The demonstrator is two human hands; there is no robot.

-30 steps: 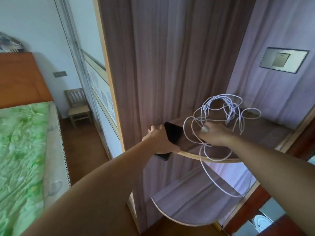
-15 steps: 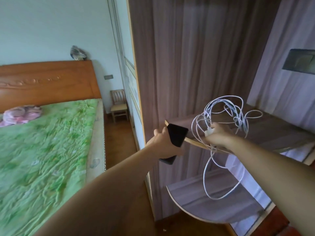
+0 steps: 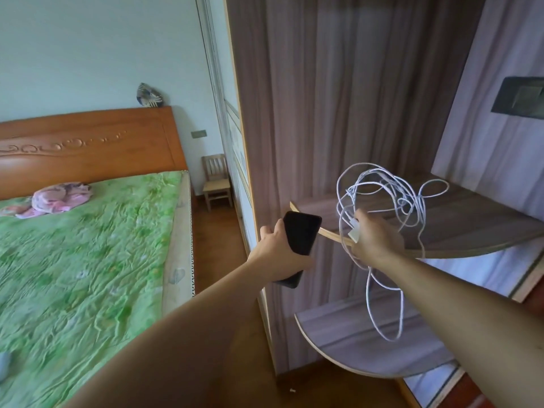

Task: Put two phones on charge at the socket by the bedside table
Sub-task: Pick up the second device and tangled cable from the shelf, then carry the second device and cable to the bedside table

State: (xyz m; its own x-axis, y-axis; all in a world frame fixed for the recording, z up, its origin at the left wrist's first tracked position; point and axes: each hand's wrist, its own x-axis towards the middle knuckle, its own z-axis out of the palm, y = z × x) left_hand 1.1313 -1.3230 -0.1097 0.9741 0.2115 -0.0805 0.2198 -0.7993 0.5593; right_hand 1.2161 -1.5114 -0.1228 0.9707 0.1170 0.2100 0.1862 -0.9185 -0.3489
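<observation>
My left hand [image 3: 278, 251] grips a black phone [image 3: 298, 237], screen dark, held upright in front of the wardrobe's edge. A second phone may lie behind it; I cannot tell. My right hand [image 3: 372, 242] is closed on a tangled bundle of white charging cables [image 3: 391, 198] with a white plug [image 3: 354, 233] at the thumb. One loop of cable [image 3: 385, 313] hangs down below the hand. A wall socket [image 3: 199, 133] sits on the far wall, right of the headboard.
A bed with a green cover [image 3: 82, 260] and wooden headboard [image 3: 88, 148] fills the left. A small wooden chair [image 3: 216, 181] stands at the far wall. Curved corner shelves [image 3: 471, 231] of the brown wardrobe [image 3: 323, 113] are at right. A floor strip [image 3: 217, 251] runs between the two.
The view has swung left, bringing the bed and headboard into sight. Both hands have come off the curved shelf, carrying the phone and cables out in front of it.
</observation>
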